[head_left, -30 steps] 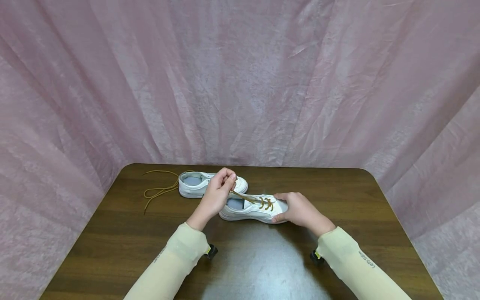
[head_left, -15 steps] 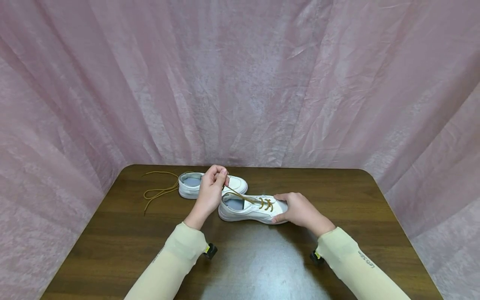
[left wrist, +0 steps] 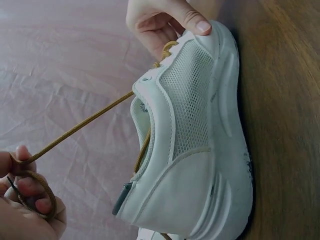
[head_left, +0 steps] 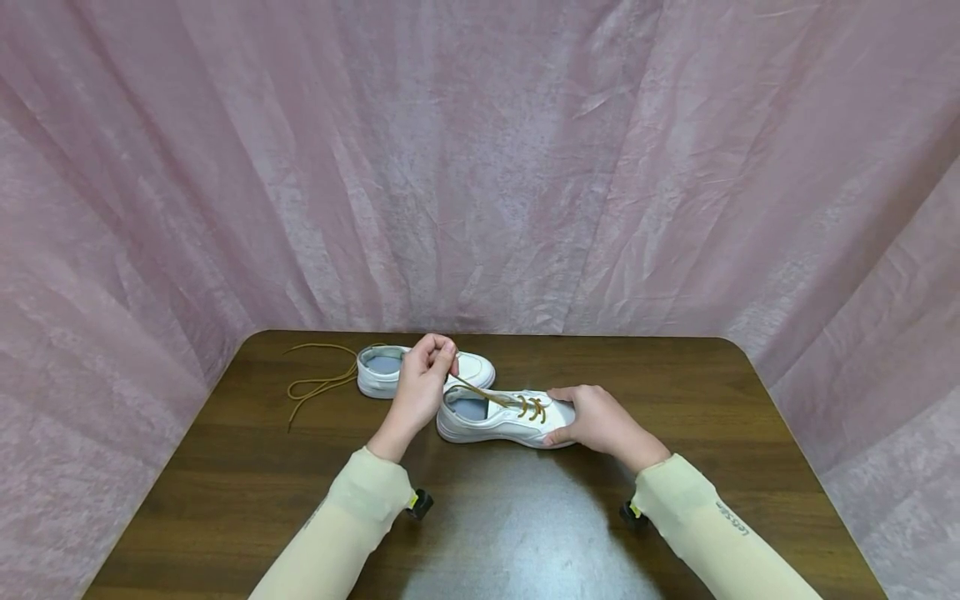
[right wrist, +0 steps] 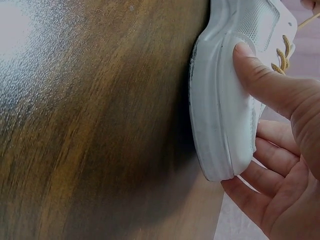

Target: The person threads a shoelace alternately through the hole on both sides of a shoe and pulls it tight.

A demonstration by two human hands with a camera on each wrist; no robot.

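Note:
A white shoe (head_left: 487, 427) rests on the table, toe to the right, partly threaded with a brown shoelace (left wrist: 82, 124). My left hand (head_left: 422, 379) is raised above and left of the shoe's opening. It pinches the lace, which runs taut to the eyelets; in the left wrist view a loop of lace with a dark tip hangs over the curled fingers (left wrist: 31, 187). With thumb and fingers on either side, my right hand (head_left: 600, 423) grips the toe (right wrist: 220, 130). Part of a lace also lies inside the shoe's opening.
A second white shoe (head_left: 378, 383) stands behind, partly hidden by my left hand. Its loose brown lace (head_left: 322, 383) trails onto the wooden table (head_left: 247, 483) at left. A pink curtain (head_left: 480, 167) hangs beyond the table's back edge.
My left hand has moved a little left, drawing the lace out longer and tauter, then stayed almost still. The right hand keeps its hold on the toe.

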